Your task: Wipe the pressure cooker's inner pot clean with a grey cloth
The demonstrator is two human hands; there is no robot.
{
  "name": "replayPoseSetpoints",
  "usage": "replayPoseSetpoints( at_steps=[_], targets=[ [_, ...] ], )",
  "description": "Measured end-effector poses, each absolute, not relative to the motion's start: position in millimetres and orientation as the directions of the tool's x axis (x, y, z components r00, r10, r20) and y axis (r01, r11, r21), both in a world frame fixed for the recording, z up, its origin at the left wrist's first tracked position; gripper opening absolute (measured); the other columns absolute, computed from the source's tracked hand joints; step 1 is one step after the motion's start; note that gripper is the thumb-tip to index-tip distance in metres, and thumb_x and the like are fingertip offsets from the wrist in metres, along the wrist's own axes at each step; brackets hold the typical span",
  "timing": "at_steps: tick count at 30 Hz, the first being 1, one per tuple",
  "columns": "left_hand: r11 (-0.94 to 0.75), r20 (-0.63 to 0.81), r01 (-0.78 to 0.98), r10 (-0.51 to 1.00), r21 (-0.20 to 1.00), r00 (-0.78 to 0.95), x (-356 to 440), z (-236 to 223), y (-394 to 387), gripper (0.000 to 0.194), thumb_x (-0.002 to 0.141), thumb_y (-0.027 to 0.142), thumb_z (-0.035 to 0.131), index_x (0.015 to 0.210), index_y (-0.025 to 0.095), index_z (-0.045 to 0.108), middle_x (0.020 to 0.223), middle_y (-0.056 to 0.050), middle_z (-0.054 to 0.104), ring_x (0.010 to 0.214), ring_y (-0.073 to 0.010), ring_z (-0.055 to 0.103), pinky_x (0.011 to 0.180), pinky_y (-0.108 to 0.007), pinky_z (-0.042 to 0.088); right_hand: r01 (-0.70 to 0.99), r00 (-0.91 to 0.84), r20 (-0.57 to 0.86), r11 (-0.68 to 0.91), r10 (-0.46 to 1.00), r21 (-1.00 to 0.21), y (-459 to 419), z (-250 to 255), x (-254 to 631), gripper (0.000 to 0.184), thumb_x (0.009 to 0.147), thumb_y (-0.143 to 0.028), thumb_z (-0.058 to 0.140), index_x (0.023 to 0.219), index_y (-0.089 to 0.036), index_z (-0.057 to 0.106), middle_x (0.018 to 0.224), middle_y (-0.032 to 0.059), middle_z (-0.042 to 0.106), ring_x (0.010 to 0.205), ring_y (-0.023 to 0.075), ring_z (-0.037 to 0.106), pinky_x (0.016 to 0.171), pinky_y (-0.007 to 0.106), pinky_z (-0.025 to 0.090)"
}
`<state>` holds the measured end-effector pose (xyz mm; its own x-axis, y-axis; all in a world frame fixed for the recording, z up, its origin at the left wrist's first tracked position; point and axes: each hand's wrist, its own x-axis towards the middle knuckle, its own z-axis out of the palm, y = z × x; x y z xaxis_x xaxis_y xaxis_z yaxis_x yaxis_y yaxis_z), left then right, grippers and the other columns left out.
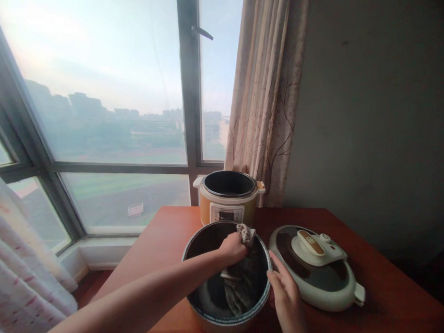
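1. Head view: the inner pot [216, 326] is in front of the cooker body [205, 207], over the near part of the table [392, 294]; its base is out of sight, so I cannot tell whether it rests flat
2. The left hand [235, 248] is closed in a fist around a bunched cloth [238, 291] in the pot's mouth; one end pokes up past the fingers, the rest hangs down inside
3. The right hand [285, 290] pinches the pot's right rim, thumb at the edge; some of its fingers are partly hidden
4. A hard push from the left fist could swivel or tip the pot, since only one side of the rim is held
5. A shove away from the person could knock the pot into the cooker body, which stands just behind it
6. The lid [329, 277] lies near the right hand, so a rightward slide of the pot could bump it
7. The cloth's loose tail could bunch or slip, because the fist grips only its upper part, leaving knuckles to scrape the inner wall
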<state>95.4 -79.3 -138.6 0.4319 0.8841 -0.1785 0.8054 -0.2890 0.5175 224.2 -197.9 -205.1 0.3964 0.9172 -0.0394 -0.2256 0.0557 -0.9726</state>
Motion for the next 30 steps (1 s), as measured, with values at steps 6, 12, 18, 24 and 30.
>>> replayPoseSetpoints(
  at_steps=[6, 12, 18, 24, 30],
  targets=[
    [-0.505, -0.252, 0.75, 0.73, 0.428, 0.635, 103, -123, -116, 0.027, 0.069, 0.015, 0.062, 0.094, 0.012, 0.072, 0.098, -0.017, 0.077, 0.092, -0.0338, 0.073, 0.074, -0.035, 0.056, -0.331, 0.451, -0.019, 0.148, 0.892, -0.932, -187, -201, 234, 0.053, 0.073, -0.048, 0.072, 0.12, -0.022, 0.072, 0.13, 0.0069, 0.068, 0.127, 0.0301, 0.057, 0.105, 0.038, 0.045],
    [-0.85, -0.393, 0.465, 0.35, 0.249, 0.85, 72, -103, -128, 0.015, 0.065, 0.015, 0.063, 0.079, 0.02, 0.066, 0.072, -0.006, 0.07, 0.068, -0.0243, 0.066, 0.057, -0.03, 0.048, -0.414, 0.393, -0.08, 0.099, 0.916, -0.905, -168, -191, 251, 0.072, 0.07, -0.05, 0.077, 0.133, -0.018, 0.059, 0.099, 0.0064, 0.078, 0.091, 0.0265, 0.071, 0.07, 0.03, 0.054],
    [-0.902, -0.523, 0.385, 0.236, 0.196, 0.819, 36, -96, -108, 0.025, 0.058, 0.006, 0.062, 0.058, 0.024, 0.044, 0.049, 0.004, 0.043, 0.055, -0.021, 0.054, 0.05, -0.03, 0.038, -0.315, 0.32, -0.03, 0.077, 0.947, -0.946, -149, -191, 267, 0.077, 0.069, -0.053, 0.079, 0.133, -0.017, 0.056, 0.084, 0.0035, 0.077, 0.066, 0.021, 0.068, 0.062, 0.029, 0.05],
    [-0.896, -0.519, 0.444, 0.39, -0.023, 0.76, 26, -102, -101, 0.019, 0.062, 0.004, 0.067, 0.06, 0.023, 0.063, 0.069, -0.007, 0.071, 0.076, -0.0308, 0.068, 0.069, -0.039, 0.049, -0.208, 0.236, 0.02, 0.071, 0.972, -0.976, -147, -183, 270, 0.06, 0.063, -0.059, 0.08, 0.104, -0.016, 0.073, 0.091, 0.0112, 0.078, 0.089, 0.0309, 0.072, 0.085, 0.041, 0.053],
    [-0.978, -0.107, -0.031, -0.009, -0.204, 0.994, 56, -111, -109, 0.029, 0.088, 0.016, 0.059, 0.061, 0.022, 0.062, 0.082, -0.006, 0.073, 0.081, -0.0223, 0.064, 0.071, -0.036, 0.044, -0.142, 0.258, 0.029, 0.068, 0.966, -0.987, -146, -183, 270, 0.06, 0.062, -0.06, 0.08, 0.103, -0.016, 0.075, 0.095, 0.0124, 0.078, 0.095, 0.0328, 0.072, 0.091, 0.044, 0.052]
  ],
)
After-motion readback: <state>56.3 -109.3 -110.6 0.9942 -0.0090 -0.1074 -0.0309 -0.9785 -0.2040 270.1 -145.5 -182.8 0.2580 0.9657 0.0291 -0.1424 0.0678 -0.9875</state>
